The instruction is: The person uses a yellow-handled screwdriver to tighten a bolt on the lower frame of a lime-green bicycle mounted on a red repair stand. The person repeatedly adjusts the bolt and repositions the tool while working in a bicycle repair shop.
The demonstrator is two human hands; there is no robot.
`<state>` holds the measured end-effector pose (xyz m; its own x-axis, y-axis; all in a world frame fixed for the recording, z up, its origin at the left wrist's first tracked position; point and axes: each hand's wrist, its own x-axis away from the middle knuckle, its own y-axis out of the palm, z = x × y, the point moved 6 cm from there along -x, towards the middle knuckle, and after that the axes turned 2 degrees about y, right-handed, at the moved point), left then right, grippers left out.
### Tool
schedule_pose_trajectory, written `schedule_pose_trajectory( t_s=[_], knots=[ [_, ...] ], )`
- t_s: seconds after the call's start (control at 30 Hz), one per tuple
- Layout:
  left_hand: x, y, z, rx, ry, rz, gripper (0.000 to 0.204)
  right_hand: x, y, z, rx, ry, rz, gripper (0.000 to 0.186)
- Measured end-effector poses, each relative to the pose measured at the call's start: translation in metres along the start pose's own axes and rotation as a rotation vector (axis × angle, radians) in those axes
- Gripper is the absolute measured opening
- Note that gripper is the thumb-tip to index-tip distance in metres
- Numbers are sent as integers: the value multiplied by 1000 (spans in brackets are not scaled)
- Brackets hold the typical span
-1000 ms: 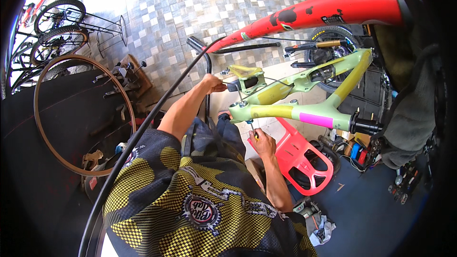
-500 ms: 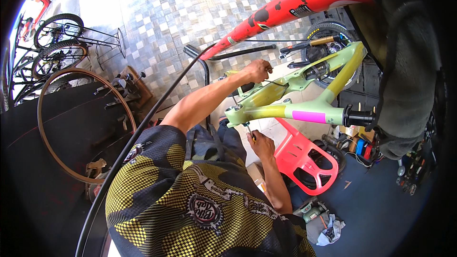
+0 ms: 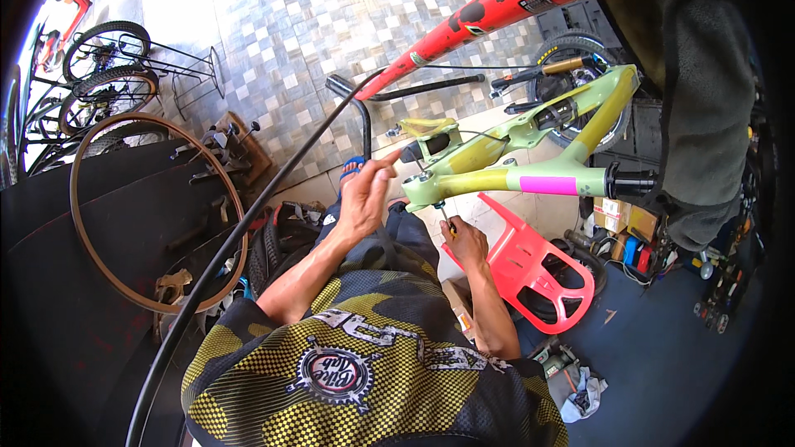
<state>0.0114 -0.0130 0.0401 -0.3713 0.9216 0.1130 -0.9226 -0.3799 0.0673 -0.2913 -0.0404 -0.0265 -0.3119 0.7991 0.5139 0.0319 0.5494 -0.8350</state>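
A pale green and yellow bicycle frame point(image 3: 480, 183) with a magenta patch lies sideways in front of me, clamped at its far right. My right hand point(image 3: 466, 244) is under its near left end, closed round a screwdriver point(image 3: 452, 231). A bit of yellow handle shows, and the thin shaft points up at the frame's underside. Just left of that end is my left hand point(image 3: 364, 199), its index finger stretched toward the frame and the thumb raised. I see nothing in it; the other fingers are partly hidden. A thin black cable point(image 3: 487, 135) curves out of the frame's upper side.
A red tube point(image 3: 505, 7) and a long black cable point(image 3: 273, 178) cross above the work. Below the frame stands a red plastic chair point(image 3: 530, 269). To the left are a bare wheel rim point(image 3: 76, 207) and parked bicycles point(image 3: 108, 83). Boxes point(image 3: 611, 215) and tools lie at right.
My left hand has come away from the cable on the frame's upper side and moved back and left, beside the frame's end. My right hand stays below with the screwdriver.
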Motion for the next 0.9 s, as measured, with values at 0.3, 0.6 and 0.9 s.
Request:
schedule_pose_trajectory(
  t_s=[0.3,0.6,0.9],
  knots=[
    [38,-33,-140,772,-475,306,37,-3,-5,-1,-7,-36,40,35],
    [-25,13,-316,878,-938,310,21,-1,-8,-7,-15,-54,85,32],
    [-175,111,-298,56,-1193,-442,14,-3,-10,-7,41,-138,102,30]
  ],
)
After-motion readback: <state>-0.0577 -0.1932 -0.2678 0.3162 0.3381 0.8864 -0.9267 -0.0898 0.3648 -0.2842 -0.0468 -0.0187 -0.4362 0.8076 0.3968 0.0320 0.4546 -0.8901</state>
